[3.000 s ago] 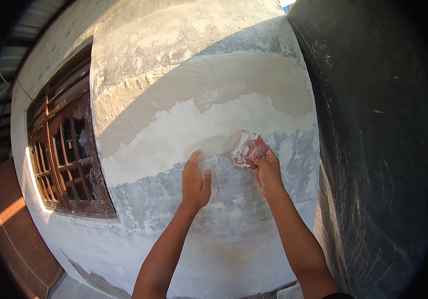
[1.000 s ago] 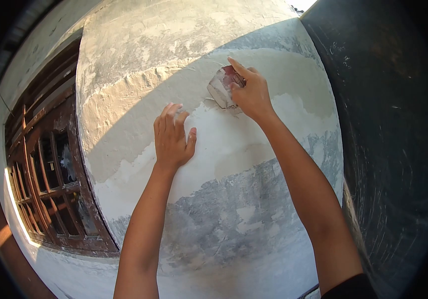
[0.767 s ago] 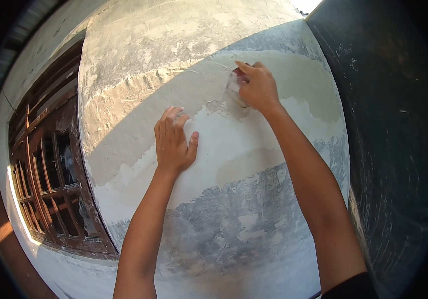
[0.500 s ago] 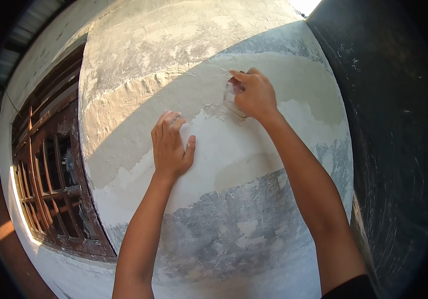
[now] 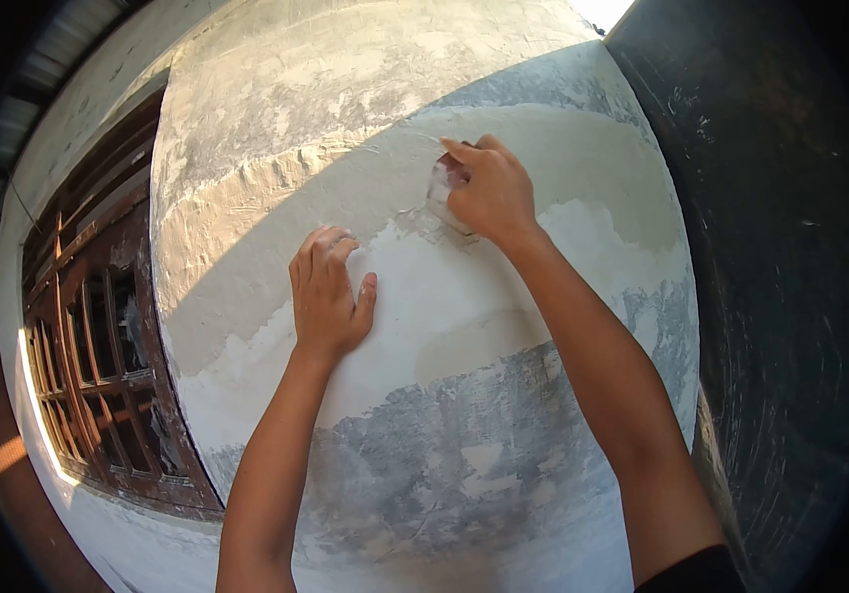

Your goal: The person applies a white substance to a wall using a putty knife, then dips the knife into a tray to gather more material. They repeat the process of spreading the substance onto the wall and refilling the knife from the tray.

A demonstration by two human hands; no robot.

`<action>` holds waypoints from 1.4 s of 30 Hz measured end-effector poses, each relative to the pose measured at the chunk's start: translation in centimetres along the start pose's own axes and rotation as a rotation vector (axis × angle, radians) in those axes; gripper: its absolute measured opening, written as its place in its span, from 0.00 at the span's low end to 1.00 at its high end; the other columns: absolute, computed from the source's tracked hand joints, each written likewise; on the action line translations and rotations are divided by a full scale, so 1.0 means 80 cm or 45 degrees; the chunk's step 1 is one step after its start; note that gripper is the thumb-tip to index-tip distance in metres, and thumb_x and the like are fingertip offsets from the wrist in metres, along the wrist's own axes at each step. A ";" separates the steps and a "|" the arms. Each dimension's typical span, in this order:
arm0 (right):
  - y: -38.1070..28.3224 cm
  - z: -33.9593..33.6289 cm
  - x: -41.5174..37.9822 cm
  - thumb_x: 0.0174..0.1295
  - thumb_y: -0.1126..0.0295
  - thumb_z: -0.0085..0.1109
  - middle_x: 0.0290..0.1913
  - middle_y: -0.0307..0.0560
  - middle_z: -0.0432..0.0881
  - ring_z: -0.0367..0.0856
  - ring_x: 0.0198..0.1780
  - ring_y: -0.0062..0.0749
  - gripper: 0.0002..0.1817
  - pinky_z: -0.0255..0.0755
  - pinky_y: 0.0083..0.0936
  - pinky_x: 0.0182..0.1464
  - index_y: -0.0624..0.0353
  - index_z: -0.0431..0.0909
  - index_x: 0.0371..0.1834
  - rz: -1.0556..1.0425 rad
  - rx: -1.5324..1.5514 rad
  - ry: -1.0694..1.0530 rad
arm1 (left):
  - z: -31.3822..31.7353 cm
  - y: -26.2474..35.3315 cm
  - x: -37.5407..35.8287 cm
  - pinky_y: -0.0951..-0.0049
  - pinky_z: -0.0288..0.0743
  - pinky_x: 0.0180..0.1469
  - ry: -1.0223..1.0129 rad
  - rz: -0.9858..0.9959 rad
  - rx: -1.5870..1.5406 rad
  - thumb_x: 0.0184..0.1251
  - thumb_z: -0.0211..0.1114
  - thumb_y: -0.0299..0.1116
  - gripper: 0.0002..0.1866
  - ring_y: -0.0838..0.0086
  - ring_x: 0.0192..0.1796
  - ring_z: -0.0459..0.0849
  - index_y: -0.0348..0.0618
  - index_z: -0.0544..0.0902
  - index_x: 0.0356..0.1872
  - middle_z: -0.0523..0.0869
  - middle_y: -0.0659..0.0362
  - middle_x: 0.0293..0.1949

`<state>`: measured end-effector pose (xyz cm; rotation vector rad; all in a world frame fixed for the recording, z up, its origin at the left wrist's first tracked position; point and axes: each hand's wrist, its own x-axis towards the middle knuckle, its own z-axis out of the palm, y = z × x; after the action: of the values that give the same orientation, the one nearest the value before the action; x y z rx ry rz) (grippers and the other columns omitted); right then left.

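Observation:
My right hand [image 5: 488, 188] grips a thin, whitish scraper [image 5: 439, 201] whose face lies against the plastered wall [image 5: 464, 287]. Its fingers are closed round the tool and hide most of it. White smears show on the tool and near the fingertips. To the left and a little lower, my left hand [image 5: 327, 295] rests on the wall with its fingers bent and the thumb apart. White residue marks its fingertips. Fresh white and beige patches surround both hands, with rough grey wall below them.
A brown wooden window frame [image 5: 98, 346] with bars stands at the left. Along the right side runs a dark, scratched surface [image 5: 780, 296]. Sunlight falls on the upper left of the wall, and a shadow edge crosses it diagonally.
Both hands appear slightly further left in view, the right one with the scraper still in it. The window and wall have also shifted a little to the left.

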<state>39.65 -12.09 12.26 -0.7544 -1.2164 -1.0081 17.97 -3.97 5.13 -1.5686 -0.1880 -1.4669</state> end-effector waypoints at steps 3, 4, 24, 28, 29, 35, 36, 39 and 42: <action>-0.003 -0.007 0.005 0.55 0.72 0.59 0.37 0.46 0.79 0.81 0.44 0.41 0.19 0.76 0.35 0.47 0.48 0.86 0.51 0.109 -0.144 0.181 | 0.000 0.000 0.001 0.54 0.58 0.66 0.007 0.002 0.003 0.62 0.60 0.34 0.21 0.52 0.66 0.67 0.44 0.69 0.56 0.74 0.53 0.58; -0.015 0.000 -0.004 0.55 0.72 0.59 0.37 0.47 0.79 0.81 0.43 0.41 0.19 0.76 0.35 0.47 0.50 0.86 0.51 0.017 -0.037 0.140 | 0.000 0.001 0.001 0.54 0.58 0.66 0.012 -0.003 0.013 0.62 0.60 0.34 0.21 0.52 0.66 0.67 0.44 0.70 0.56 0.74 0.53 0.58; -0.023 0.029 -0.018 0.54 0.71 0.59 0.43 0.49 0.80 0.83 0.45 0.42 0.23 0.76 0.33 0.48 0.50 0.83 0.57 0.268 0.037 0.109 | 0.004 -0.004 -0.001 0.55 0.58 0.65 0.041 -0.021 -0.025 0.59 0.61 0.31 0.23 0.53 0.65 0.68 0.45 0.69 0.56 0.75 0.53 0.57; -0.012 0.000 -0.013 0.54 0.70 0.59 0.45 0.48 0.80 0.83 0.46 0.43 0.23 0.76 0.34 0.50 0.50 0.83 0.56 0.474 0.015 0.204 | 0.002 -0.003 -0.002 0.55 0.58 0.65 0.006 -0.024 -0.049 0.58 0.62 0.31 0.23 0.53 0.66 0.68 0.45 0.69 0.55 0.75 0.53 0.57; -0.013 -0.001 -0.013 0.53 0.71 0.59 0.45 0.48 0.79 0.83 0.46 0.42 0.23 0.76 0.33 0.51 0.49 0.83 0.56 0.463 0.041 0.289 | 0.001 -0.003 -0.003 0.55 0.58 0.65 0.006 -0.027 -0.051 0.58 0.62 0.31 0.23 0.53 0.66 0.68 0.45 0.69 0.55 0.75 0.53 0.57; -0.004 0.004 -0.023 0.53 0.74 0.57 0.43 0.46 0.80 0.82 0.45 0.41 0.25 0.75 0.32 0.51 0.47 0.83 0.57 0.532 0.006 0.100 | 0.001 -0.002 -0.002 0.55 0.58 0.66 -0.010 -0.024 -0.071 0.57 0.62 0.31 0.23 0.54 0.66 0.68 0.45 0.70 0.55 0.75 0.53 0.56; -0.005 -0.007 -0.022 0.53 0.74 0.58 0.44 0.46 0.80 0.82 0.46 0.41 0.25 0.75 0.33 0.52 0.47 0.83 0.57 0.549 0.015 0.172 | 0.001 -0.001 -0.002 0.55 0.58 0.65 -0.014 -0.019 -0.079 0.57 0.62 0.31 0.23 0.54 0.66 0.68 0.45 0.70 0.55 0.75 0.53 0.56; -0.021 0.000 -0.032 0.53 0.74 0.58 0.44 0.47 0.80 0.82 0.47 0.41 0.25 0.75 0.33 0.52 0.47 0.83 0.57 0.418 0.131 0.160 | 0.001 -0.001 -0.002 0.55 0.58 0.65 0.012 -0.025 -0.091 0.57 0.62 0.32 0.23 0.54 0.65 0.68 0.45 0.70 0.55 0.75 0.53 0.55; -0.006 0.012 -0.042 0.54 0.77 0.57 0.45 0.47 0.79 0.82 0.45 0.42 0.26 0.75 0.33 0.49 0.50 0.82 0.59 0.392 -0.043 0.086 | 0.002 -0.001 -0.004 0.55 0.59 0.64 0.035 -0.030 -0.088 0.57 0.62 0.32 0.23 0.54 0.65 0.69 0.44 0.70 0.54 0.75 0.53 0.54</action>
<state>38.74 -10.73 9.18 -0.8963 -0.9910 -0.7949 17.96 -3.68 4.95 -1.6053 -0.1417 -1.5271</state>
